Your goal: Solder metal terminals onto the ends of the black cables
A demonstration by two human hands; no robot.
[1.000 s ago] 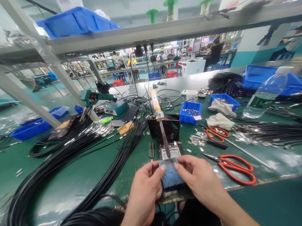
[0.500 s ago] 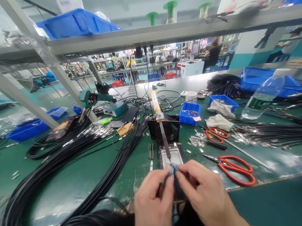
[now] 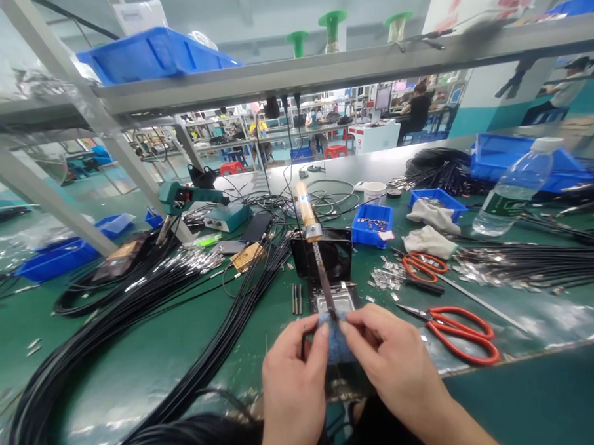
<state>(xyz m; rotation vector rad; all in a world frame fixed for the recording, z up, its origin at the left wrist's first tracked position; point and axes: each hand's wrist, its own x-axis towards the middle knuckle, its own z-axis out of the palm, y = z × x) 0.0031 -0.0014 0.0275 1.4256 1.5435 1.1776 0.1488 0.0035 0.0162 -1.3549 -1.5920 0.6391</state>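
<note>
Between both hands a piece of blue cloth (image 3: pixel 338 346) is stretched at the front of the bench. My left hand (image 3: pixel 294 370) pinches its left edge between thumb and finger. The right edge is pinched the same way by my right hand (image 3: pixel 395 354). Just above the cloth is the dark tip of a soldering iron (image 3: pixel 306 212) with a wooden handle; the tip appears to meet the cloth's upper edge. Behind the cloth lies a shallow metal tray (image 3: pixel 347 301), partly covered by the hands. A black fan (image 3: pixel 336 253) stands under the iron.
Orange-handled scissors (image 3: pixel 462 333) lie right of my hands, beside small metal pieces (image 3: pixel 390 274). Bundled black cables (image 3: pixel 110 335) curve along the left. Farther back are a blue bin (image 3: pixel 372 224), work gloves (image 3: pixel 430 241) and a water bottle (image 3: pixel 516 186). A shelf beam (image 3: pixel 290 72) crosses overhead.
My hands have moved apart, and the blue cloth, bunched between the fingertips before, is now spread between them at the iron's tip. The view has shifted slightly.
</note>
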